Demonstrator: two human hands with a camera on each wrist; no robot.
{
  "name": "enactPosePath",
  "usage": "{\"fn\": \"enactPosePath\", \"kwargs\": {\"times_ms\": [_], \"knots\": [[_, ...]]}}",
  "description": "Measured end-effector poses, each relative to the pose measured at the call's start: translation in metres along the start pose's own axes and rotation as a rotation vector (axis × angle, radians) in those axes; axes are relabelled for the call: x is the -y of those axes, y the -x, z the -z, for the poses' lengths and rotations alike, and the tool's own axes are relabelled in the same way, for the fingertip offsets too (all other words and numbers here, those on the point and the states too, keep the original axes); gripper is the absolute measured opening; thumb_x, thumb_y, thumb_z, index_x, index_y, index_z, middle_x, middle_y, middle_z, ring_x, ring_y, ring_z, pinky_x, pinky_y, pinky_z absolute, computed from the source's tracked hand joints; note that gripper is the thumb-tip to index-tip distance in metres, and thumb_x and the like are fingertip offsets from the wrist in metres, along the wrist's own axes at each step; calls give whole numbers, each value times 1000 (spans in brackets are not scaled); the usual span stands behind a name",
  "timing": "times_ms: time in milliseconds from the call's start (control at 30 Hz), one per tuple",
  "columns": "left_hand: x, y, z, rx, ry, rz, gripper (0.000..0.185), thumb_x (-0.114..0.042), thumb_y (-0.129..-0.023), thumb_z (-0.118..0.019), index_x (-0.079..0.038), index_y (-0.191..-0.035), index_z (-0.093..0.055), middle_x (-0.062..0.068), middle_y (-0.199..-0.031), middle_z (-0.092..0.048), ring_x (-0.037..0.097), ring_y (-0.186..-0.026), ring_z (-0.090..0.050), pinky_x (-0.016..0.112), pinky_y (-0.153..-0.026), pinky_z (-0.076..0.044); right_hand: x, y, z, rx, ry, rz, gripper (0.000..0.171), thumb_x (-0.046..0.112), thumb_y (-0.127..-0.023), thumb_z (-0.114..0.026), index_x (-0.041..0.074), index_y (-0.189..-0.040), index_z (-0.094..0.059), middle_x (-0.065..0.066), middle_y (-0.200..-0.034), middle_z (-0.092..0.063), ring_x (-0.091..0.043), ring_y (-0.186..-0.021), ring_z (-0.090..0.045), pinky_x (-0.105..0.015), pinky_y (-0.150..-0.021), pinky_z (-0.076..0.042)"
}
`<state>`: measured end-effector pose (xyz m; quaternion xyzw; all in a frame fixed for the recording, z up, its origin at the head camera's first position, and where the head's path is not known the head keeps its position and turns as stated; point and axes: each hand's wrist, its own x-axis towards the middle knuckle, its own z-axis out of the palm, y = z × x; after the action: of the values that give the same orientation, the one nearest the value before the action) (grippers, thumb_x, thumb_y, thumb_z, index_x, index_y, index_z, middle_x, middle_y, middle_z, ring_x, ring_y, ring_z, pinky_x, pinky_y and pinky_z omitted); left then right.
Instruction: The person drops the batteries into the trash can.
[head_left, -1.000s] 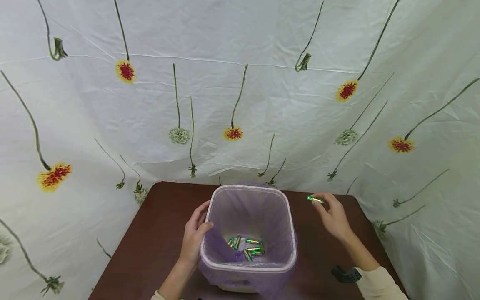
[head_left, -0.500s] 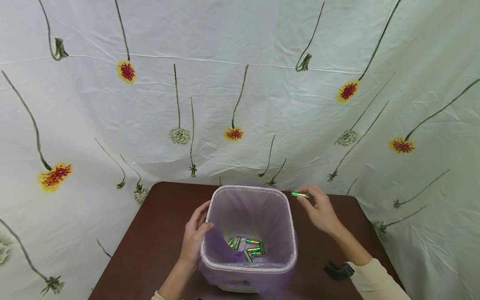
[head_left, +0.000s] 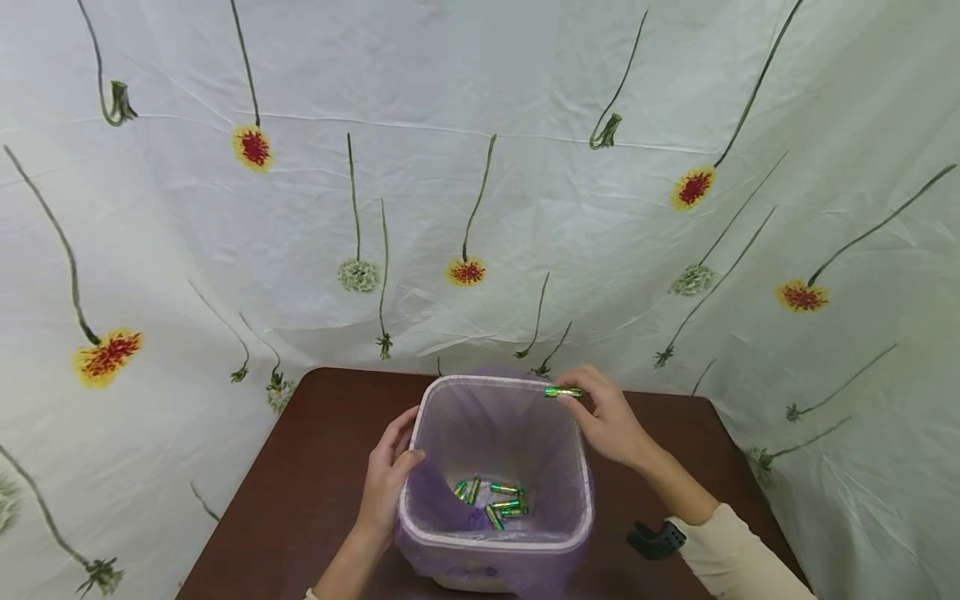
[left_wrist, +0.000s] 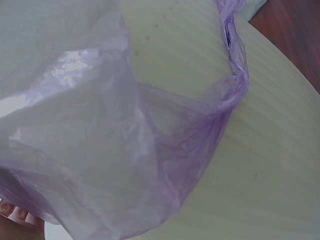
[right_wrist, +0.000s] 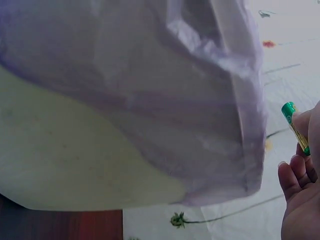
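A pale trash bin (head_left: pixel 498 546) lined with a thin purple plastic bag (left_wrist: pixel 195 135) stands on the table. Several green and gold batteries (head_left: pixel 507 489) lie scattered at its bottom. My left hand (head_left: pixel 390 479) grips the bin's left wall, thumb over the rim and fingers along the outside; only its fingertips show in the left wrist view. Between thumb and fingers my right hand (head_left: pixel 607 421) pinches one green battery (head_left: pixel 562 392), held level over the bin's back right corner. The right wrist view shows this battery (right_wrist: pixel 296 127) beside the bag-covered wall.
The dark brown table (head_left: pixel 322 450) ends in a rounded edge at the back. Behind and around it hangs a white cloth (head_left: pixel 420 183) printed with flowers. A black wrist strap (head_left: pixel 656 540) sits at the right sleeve.
My right hand has moved left with the battery, from beside the bin to over its back right corner. The left hand stays on the bin's wall.
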<state>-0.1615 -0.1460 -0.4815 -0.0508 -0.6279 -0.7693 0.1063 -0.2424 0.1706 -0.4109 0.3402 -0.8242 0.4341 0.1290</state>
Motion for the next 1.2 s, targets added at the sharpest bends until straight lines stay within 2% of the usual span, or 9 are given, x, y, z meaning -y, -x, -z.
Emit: {"fn": "enactPosePath", "kwargs": {"times_ms": [100,233,300,367,567,867,1200], "knots": [[1,1,0,3,3,-2,59,9,-92,-49,2,-151,-46,18,-155,-46,15,-137,-49,27,-102,-46,3,-3,-4,13,9,26,17,4,-99,-67,11,-114,-71,3,-106,-62,-14,-91,-57,-43,-76,-50],[1,0,-1,10,14,-4,59,9,-92,-50,2,-151,-46,18,-154,-46,19,-137,-49,27,-100,-47,6,-6,-5,20,15,56,18,4,-97,-69,8,-115,-71,3,-102,-60,-13,-77,-49,-36,-63,-45],[2,0,-2,12,21,-3,59,9,-92,-50,2,-151,-46,18,-154,-46,22,-138,-49,29,-101,-47,7,-8,-4,16,21,60,20,5,-97,-69,6,-117,-71,4,-101,-60,-13,-75,-48,-32,-61,-43],[2,0,-3,12,23,0,59,9,-92,-50,2,-151,-47,18,-154,-47,24,-138,-49,30,-101,-47,7,-8,-4,10,25,54,22,6,-97,-69,5,-119,-71,4,-101,-61,-13,-78,-50,-31,-62,-43],[2,-1,-7,11,12,3,59,10,-92,-50,2,-151,-47,17,-154,-47,22,-139,-47,30,-102,-46,7,-5,1,27,38,29,25,10,-98,-69,6,-122,-70,0,-105,-62,-18,-84,-52,-39,-66,-45],[2,-4,-6,14,1,7,60,9,-92,-50,1,-151,-46,18,-155,-46,31,-141,-44,31,-102,-47,4,-1,2,35,41,24,27,11,-99,-67,7,-126,-69,-6,-112,-64,-20,-90,-53,-45,-73,-46],[0,-7,2,44,-65,-19,61,11,-92,-51,2,-151,-46,23,-151,-49,27,-134,-52,25,-95,-49,2,3,5,26,60,20,27,9,-97,-70,3,-123,-70,-10,-112,-65,-18,-95,-57,-48,-81,-49]]}}
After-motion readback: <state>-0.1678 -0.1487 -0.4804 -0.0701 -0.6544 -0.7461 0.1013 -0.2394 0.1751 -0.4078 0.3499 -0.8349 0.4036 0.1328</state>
